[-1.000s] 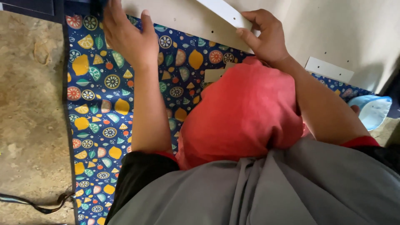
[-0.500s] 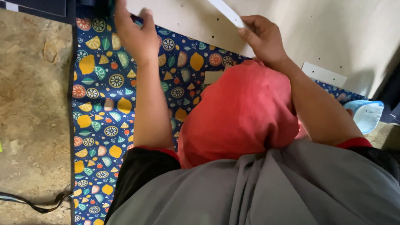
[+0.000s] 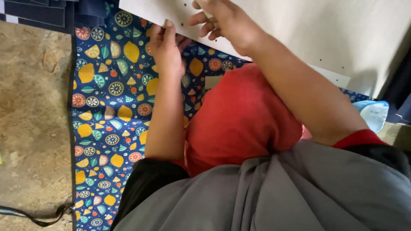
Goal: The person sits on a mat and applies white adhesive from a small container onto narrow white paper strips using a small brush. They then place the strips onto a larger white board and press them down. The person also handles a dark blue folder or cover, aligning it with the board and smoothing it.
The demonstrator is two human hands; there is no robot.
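Observation:
A large white board (image 3: 325, 38) with small drilled holes lies across the top, over a blue mat (image 3: 111, 98) printed with lemons and citrus slices. My left hand (image 3: 166, 49) reaches up with its fingers together, fingertips over the board's near edge and the thumb side below it. My right hand (image 3: 224, 19) rests on the board with its fingers curled; the frame's top edge cuts it off, so what it holds is hidden. A red cloth (image 3: 239, 115) and grey cloth (image 3: 265, 196) on my body fill the lower middle.
Bare stone floor (image 3: 34, 107) runs along the left. Dark blue folded cloth (image 3: 38, 13) lies at the top left. A light blue object (image 3: 373, 113) sits at the right edge. A small beige rectangle (image 3: 213, 81) lies on the mat, and a black cord (image 3: 38, 217) is at the bottom left.
The view has shifted, so the board and both hands sit higher and more central. My left hand's spread fingers have come together at the board's edge. The white strip by my right hand has left the view.

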